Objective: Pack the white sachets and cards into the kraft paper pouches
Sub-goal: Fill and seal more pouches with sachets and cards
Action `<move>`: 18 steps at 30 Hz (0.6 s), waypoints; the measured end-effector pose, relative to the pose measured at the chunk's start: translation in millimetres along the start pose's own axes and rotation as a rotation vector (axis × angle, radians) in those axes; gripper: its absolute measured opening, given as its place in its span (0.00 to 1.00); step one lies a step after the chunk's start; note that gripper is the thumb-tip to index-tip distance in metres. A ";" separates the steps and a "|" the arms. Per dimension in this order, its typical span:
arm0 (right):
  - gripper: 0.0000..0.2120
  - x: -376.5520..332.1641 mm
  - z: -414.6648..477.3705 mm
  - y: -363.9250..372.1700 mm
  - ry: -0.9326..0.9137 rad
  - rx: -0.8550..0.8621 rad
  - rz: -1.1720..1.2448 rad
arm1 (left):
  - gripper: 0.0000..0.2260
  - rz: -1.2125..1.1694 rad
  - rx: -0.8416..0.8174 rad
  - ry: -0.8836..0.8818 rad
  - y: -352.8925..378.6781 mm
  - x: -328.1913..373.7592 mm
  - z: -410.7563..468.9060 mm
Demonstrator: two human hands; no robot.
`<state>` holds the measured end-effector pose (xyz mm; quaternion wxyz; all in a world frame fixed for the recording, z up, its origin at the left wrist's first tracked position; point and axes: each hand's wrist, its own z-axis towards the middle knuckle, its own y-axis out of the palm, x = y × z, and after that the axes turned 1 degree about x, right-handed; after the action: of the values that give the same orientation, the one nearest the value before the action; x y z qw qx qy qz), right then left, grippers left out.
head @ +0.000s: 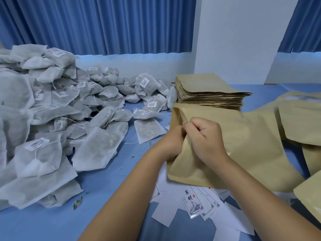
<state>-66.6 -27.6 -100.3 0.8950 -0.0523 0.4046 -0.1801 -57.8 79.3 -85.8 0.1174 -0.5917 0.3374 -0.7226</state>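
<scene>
Pouch (243, 145) lies on table (112, 180), mouth being pulled apart: left hand (172, 141) and right hand (205, 136) together, pinching its edges. Opening step; next needs sachet from pile (43, 110), plus card (193, 203).

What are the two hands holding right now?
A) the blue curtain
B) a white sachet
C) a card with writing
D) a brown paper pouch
D: the left hand and the right hand both grip the mouth of the kraft paper pouch.
</scene>
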 end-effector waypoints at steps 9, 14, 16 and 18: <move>0.22 4.9 6.0 -11.7 -0.002 0.057 -0.050 | 0.08 -0.313 -0.176 -0.050 -31.2 -16.1 -9.7; 0.22 3.9 1.6 -7.3 -0.013 0.039 -0.041 | 0.07 -0.085 0.010 -0.062 -26.7 -23.1 -11.3; 0.23 2.9 1.1 -6.4 -0.012 0.038 -0.018 | 0.08 -0.123 -0.071 -0.085 -19.5 -21.6 -11.4; 0.25 1.5 0.2 -6.2 -0.012 0.039 0.016 | 0.11 -0.160 -0.129 -0.099 -14.0 -18.1 -9.5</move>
<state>-67.3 -34.0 -99.8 0.8997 -0.0327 0.3962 -0.1805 -58.5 103.4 -91.7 0.0375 -0.6579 0.3290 -0.6765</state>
